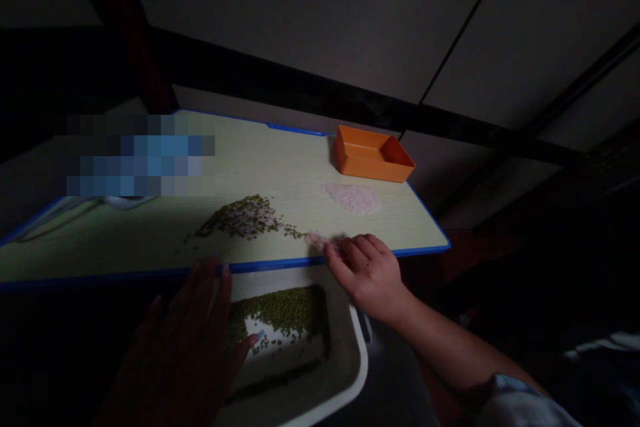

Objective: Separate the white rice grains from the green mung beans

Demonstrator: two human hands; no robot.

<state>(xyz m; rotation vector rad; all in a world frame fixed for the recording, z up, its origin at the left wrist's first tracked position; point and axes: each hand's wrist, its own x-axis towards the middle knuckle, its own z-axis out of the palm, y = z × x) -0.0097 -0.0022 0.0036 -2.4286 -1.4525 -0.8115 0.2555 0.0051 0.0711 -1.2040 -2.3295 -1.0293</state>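
Observation:
My left hand (183,333) is dark and blurred by shadow, its fingers stretched out and its thumb apart, over the left side of a white tub (361,367). Green mung beans (295,307) cover much of the tub's floor. At the table's near edge, my right hand (370,273) has its fingers bent together on a small patch of rice grains (315,239); its fingertips are partly hidden. Left of it lies a mixed heap of mung beans and rice (243,217), with a thin trail of beans towards the hand. Beyond it is a pile of rice (354,197).
An orange box (375,163) stands at the table's far right corner. The pale table (280,153) has a raised blue edge. A blurred-out blue thing (160,153) and a cable (60,217) are on its left side. Panels (300,27) rise behind.

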